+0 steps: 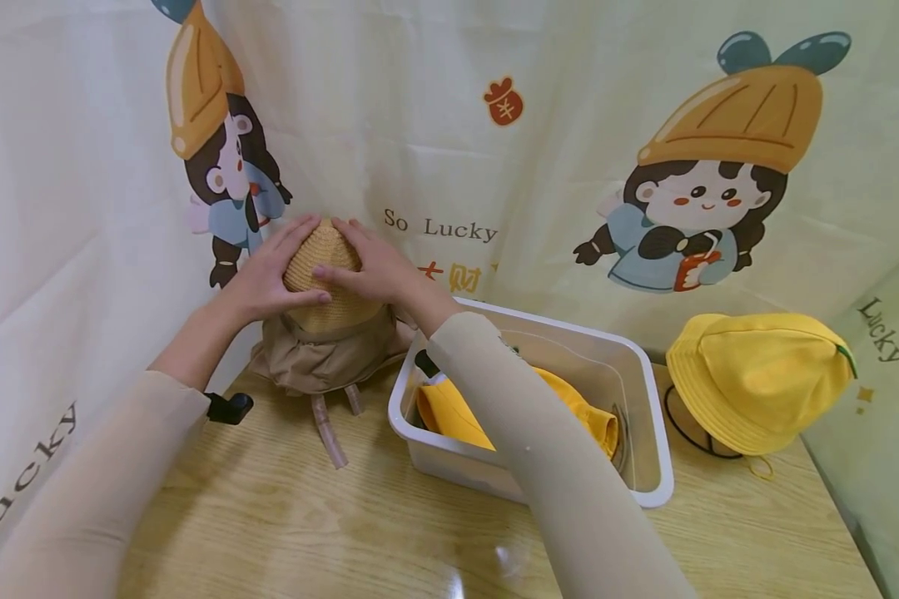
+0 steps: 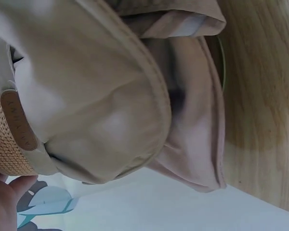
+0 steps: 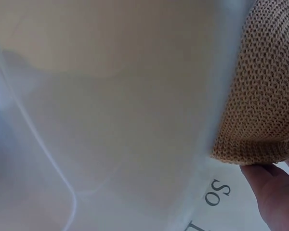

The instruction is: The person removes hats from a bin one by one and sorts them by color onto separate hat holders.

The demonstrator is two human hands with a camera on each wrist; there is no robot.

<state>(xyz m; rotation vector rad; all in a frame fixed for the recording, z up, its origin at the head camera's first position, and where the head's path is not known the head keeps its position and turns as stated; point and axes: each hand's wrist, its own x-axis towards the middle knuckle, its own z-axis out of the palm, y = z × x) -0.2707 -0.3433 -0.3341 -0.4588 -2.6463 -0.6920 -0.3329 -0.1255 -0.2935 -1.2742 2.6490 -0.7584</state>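
Two-handed grip, far left corner

Head feed: I have the left hand (image 1: pixel 265 274) and the right hand (image 1: pixel 378 264) on opposite sides of a hat with a tan woven crown and draped beige cloth (image 1: pixel 333 314). Each grips the upper crown, thumb on the near face, fingers curled over the top; some fingertips are hidden from me. Hat sits upright at the far left of a pale wood-grain table (image 1: pixel 307 532), near a cream cloth backdrop with cartoon prints (image 1: pixel 419 100). What supports it underneath, I cannot tell. Two pinkish cloth straps (image 1: pixel 328 433) trail from it.

Left wrist feed: small brown tag (image 2: pixel 18 120) on the beige band; lettering too blurred for me. Fingers pinch the crown's edge at the corner. Right wrist feed: woven surface beside the fingers.

Just right of the hat, a white-rimmed plastic bin (image 1: pixel 449 468) holds bright yellow cloth (image 1: pixel 457 412). A cream right sleeve (image 1: pixel 528 441) crosses above it. I log a yellow fabric bucket hat (image 1: pixel 764 378) just beyond the bin's right end.
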